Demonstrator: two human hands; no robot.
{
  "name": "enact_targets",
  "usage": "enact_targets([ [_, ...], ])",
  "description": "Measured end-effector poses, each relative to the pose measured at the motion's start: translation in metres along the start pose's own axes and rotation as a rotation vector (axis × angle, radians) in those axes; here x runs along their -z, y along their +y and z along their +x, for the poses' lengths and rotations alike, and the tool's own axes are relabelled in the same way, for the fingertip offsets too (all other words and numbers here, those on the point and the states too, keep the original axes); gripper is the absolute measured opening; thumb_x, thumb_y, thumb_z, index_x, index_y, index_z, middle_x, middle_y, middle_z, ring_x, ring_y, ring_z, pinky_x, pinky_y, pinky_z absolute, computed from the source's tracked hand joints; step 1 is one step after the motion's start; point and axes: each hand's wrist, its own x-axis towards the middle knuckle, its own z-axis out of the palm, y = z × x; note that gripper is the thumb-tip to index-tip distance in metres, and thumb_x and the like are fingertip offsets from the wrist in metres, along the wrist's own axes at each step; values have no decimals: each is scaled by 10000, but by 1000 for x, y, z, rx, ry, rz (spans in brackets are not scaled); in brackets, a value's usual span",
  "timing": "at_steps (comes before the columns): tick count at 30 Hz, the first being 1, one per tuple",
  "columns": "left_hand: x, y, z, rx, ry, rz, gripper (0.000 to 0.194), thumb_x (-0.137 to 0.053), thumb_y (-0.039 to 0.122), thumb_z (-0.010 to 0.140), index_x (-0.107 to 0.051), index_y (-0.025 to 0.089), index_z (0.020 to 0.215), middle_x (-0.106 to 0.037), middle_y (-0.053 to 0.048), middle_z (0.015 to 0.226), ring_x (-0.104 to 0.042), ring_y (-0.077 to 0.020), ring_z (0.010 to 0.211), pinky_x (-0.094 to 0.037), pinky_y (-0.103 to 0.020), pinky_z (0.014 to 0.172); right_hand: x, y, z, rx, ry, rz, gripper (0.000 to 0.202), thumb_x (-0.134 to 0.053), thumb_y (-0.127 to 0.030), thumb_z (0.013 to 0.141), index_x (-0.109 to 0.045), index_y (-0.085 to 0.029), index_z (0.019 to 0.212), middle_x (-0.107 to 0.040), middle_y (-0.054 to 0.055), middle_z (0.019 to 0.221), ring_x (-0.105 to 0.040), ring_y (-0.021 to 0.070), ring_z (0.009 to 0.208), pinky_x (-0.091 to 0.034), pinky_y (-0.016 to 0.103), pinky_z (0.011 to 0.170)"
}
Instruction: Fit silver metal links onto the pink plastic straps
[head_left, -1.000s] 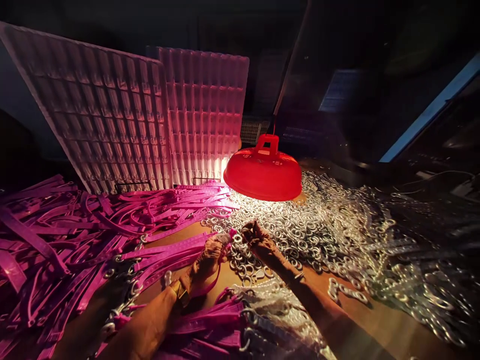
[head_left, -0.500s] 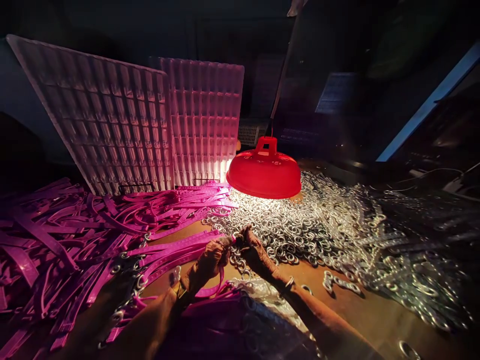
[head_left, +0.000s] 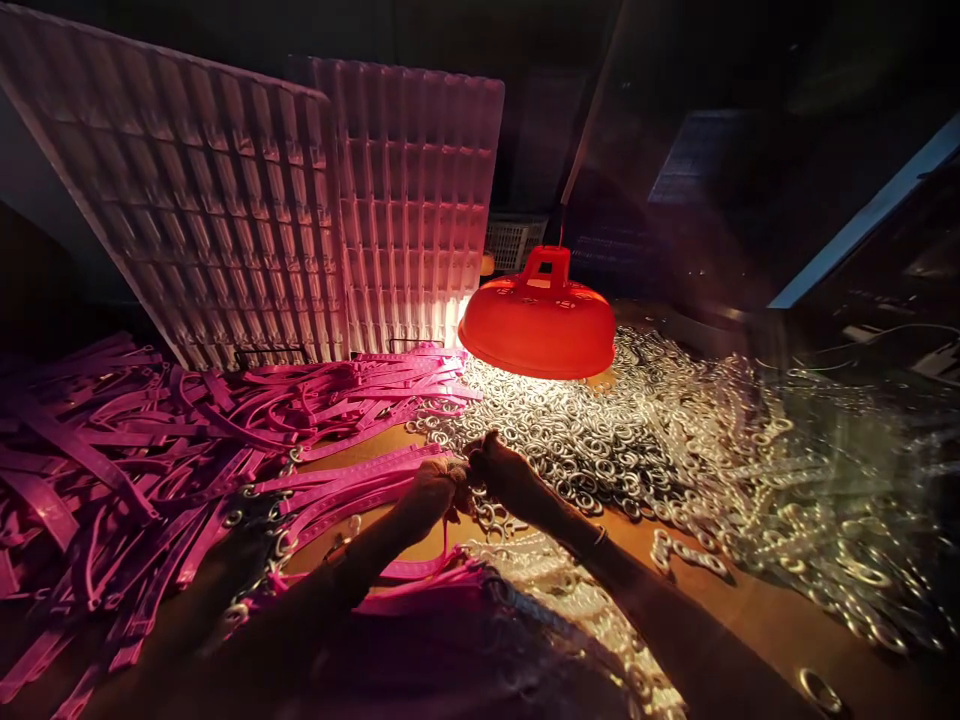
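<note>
My left hand [head_left: 436, 486] is closed around a pink strap [head_left: 445, 538], part of which hangs below the fingers. Right against it, my right hand [head_left: 493, 462] has its fingers pinched together; what they hold, if anything, is hidden in shadow. Both hands meet in front of a heap of metal ring links [head_left: 570, 430]. Beside the left hand lies a row of pink straps [head_left: 352, 485] with their ends fanned out. Below the hands, more pink straps [head_left: 420, 598] and a pile of pale chain pieces [head_left: 555, 570] lie close to my body.
A red lamp shade [head_left: 538, 325] hangs low over the links. Two ribbed translucent panels [head_left: 416, 190] stand upright at the back left. A large tangle of pink straps [head_left: 97, 450] covers the left side. Loose links [head_left: 686, 555] and a single ring [head_left: 819, 690] lie on the brown tabletop [head_left: 765, 610] at right.
The view has shifted slightly, so the lamp and panels sit higher and the lamp farther right. My hands stay together at nearly the same spot and look darker.
</note>
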Motion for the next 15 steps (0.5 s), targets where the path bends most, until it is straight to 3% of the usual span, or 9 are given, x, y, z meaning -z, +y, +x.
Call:
enact_targets([
  [3, 6, 21, -10, 14, -81, 23, 330, -612, 409, 690, -446, 186, 511, -367, 71, 389, -248, -40, 336, -141, -226, 379, 12, -26, -22, 18, -132, -107, 253, -448, -396, 908, -491, -189, 1047, -589, -3, 689, -481, 102, 522, -320, 211, 475],
  [6, 8, 42, -34, 18, -216, 152, 305, -668, 431, 630, -573, 159, 531, -347, 77, 383, -230, -39, 356, -119, -230, 387, 13, -52, -56, 15, -115, -268, 212, -488, -341, 891, -496, -202, 1051, -527, -39, 573, -366, 84, 418, -214, 226, 427],
  [8, 6, 46, -53, 1, -289, 210, 319, -674, 448, 633, -646, 141, 552, -400, 50, 398, -277, -53, 386, -164, -229, 402, 8, -65, -81, 18, -70, -349, 199, -546, -326, 857, -505, -206, 1011, -498, -51, 528, -351, 87, 399, -190, 241, 432],
  [11, 1, 34, -80, -3, -388, 152, 274, -685, 392, 659, -682, 135, 564, -543, -5, 493, -405, -92, 484, -292, -237, 478, -6, -75, -115, 7, -15, -367, 179, -610, -334, 816, -516, -209, 903, -564, -14, 579, -445, 111, 428, -192, 257, 440],
  [15, -8, 7, -108, 89, -415, -94, 193, -712, 290, 640, -680, 133, 533, -582, -26, 535, -482, -133, 546, -382, -271, 551, -18, -70, -147, -129, -12, -229, 169, -596, -377, 833, -551, -220, 876, -607, 13, 604, -514, 143, 461, -221, 259, 423],
])
